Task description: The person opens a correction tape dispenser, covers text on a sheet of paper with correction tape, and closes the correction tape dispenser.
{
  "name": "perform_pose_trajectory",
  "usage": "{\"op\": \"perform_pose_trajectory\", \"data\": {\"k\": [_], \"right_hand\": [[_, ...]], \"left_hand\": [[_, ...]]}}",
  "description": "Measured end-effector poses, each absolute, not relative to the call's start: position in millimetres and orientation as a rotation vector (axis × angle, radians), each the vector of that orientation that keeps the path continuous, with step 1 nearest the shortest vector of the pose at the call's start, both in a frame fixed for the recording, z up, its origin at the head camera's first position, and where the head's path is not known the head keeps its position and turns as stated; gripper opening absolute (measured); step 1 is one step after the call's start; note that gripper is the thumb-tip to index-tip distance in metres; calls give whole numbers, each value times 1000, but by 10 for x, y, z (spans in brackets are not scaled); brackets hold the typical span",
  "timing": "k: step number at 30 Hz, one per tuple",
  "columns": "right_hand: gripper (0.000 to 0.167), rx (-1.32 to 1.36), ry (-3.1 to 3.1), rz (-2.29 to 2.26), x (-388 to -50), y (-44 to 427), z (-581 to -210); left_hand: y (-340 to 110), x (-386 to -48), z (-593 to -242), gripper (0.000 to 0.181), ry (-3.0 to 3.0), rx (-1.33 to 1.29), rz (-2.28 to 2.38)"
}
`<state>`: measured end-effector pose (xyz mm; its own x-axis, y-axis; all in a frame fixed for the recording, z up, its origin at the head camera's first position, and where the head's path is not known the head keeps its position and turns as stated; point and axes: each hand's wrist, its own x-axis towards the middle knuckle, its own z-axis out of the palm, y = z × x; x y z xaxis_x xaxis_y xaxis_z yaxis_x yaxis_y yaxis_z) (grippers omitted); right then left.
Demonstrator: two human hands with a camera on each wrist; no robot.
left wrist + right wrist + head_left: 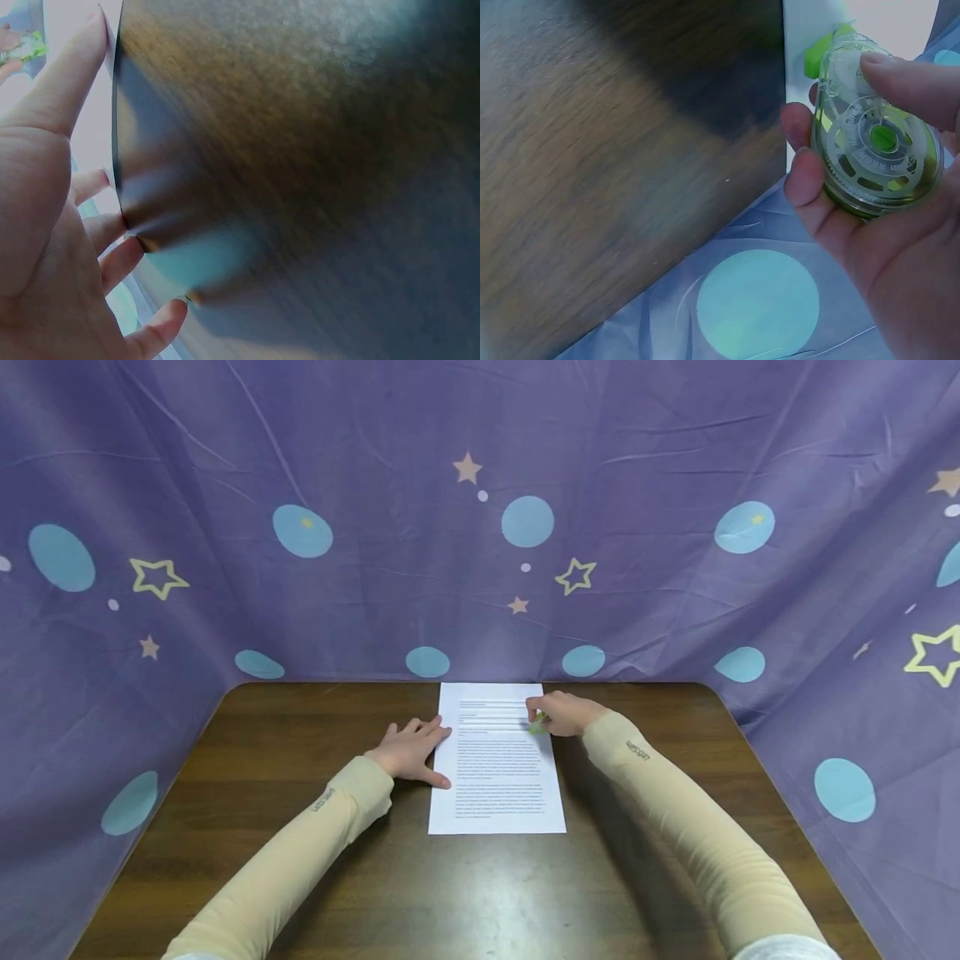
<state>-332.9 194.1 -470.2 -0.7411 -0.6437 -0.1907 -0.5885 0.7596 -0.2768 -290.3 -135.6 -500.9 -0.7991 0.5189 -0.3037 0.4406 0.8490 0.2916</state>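
A printed white sheet (498, 777) lies on the wooden table, white bands running across its upper lines. My left hand (411, 752) rests with spread fingers on the sheet's left edge; in the left wrist view the left hand (60, 217) has its thumb and some fingertips at that edge. Between thumb and fingers, my right hand (567, 712) holds a green correction tape (538, 723) at the sheet's upper right. The right wrist view shows the right hand (907, 247) round the clear, round-bodied tape dispenser (877, 139), its green tip by the paper.
The brown table (300, 827) extends on both sides of the sheet and in front of it. A purple curtain (390, 527) with stars and blue dots hangs behind the table's far edge and along both sides.
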Motion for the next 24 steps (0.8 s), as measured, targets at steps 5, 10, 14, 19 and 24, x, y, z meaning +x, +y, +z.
{"op": "perform_pose_trajectory", "data": {"k": [5, 10, 14, 19, 24], "right_hand": [[19, -995, 2679, -309, -3351, 1839, -4691], [16, -1034, 2659, -342, -3364, 1670, -4707], [15, -1070, 2655, -349, -3379, 1501, -4734], [15, -1095, 2632, -372, -3363, 1288, -4739], [14, -1189, 2613, -396, -3340, 1121, -4727]], "left_hand": [[-1356, -2916, -5039, 108, 2652, 723, 282], [-1366, -2912, -5021, 109, 2657, 720, 271], [-1377, -2909, -5000, 108, 2660, 724, 271], [-1381, -2918, -5036, 108, 2661, 739, 265], [-1385, -2951, -5117, 111, 2661, 744, 256]]}}
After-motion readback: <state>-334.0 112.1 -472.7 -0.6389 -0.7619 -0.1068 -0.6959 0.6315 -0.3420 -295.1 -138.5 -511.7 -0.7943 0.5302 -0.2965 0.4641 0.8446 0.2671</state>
